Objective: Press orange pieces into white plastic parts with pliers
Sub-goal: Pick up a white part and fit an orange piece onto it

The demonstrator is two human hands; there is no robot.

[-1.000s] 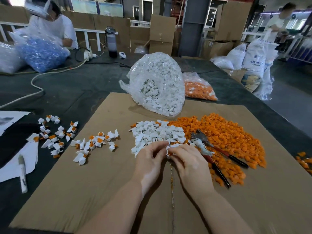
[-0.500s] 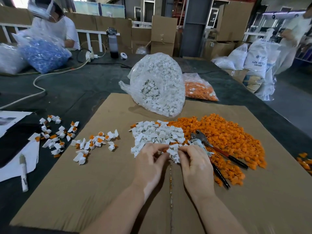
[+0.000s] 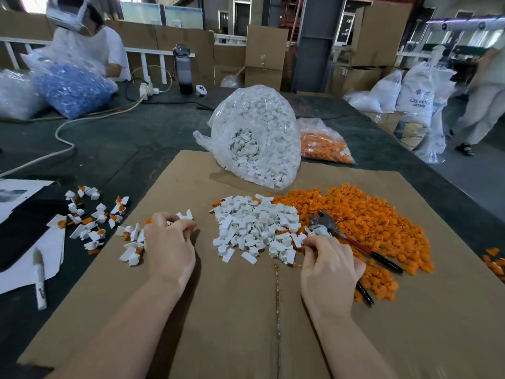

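- We look down from a head camera at a sheet of brown cardboard (image 3: pixel 237 310) on a dark table (image 3: pixel 114 149).
- Our left hand (image 3: pixel 170 243) sits left of centre, fingers curled over the edge of a small cluster of finished white-and-orange pieces (image 3: pixel 131 242); we cannot tell whether it holds one.
- Our right hand (image 3: pixel 332 265) sits right of centre, fingers curled, fingertips at the near right edge of the white pile; what it pinches, if anything, is hidden.
- A loose pile of white plastic parts (image 3: pixel 254 225) lies in the middle of the cardboard, between the two hands.
- Touching that pile on its right, a wide heap of orange pieces (image 3: pixel 363 220) spreads toward the right edge of the cardboard.
- Pliers (image 3: pixel 352 242) with red and black handles lie on the orange heap, metal head just beyond our right fingertips, one handle passing under that hand.
- More finished pieces (image 3: pixel 93 212) are scattered on the table at middle left.
- Above centre, a clear bag of white parts (image 3: pixel 257 135) stands at the far cardboard edge, a bag of orange pieces (image 3: pixel 322 143) just beside it on the right.
- A white marker (image 3: pixel 39 277) lies on paper at lower left.
- In the upper left, another person (image 3: pixel 90 47) sits behind a bag of blue parts (image 3: pixel 71 88).
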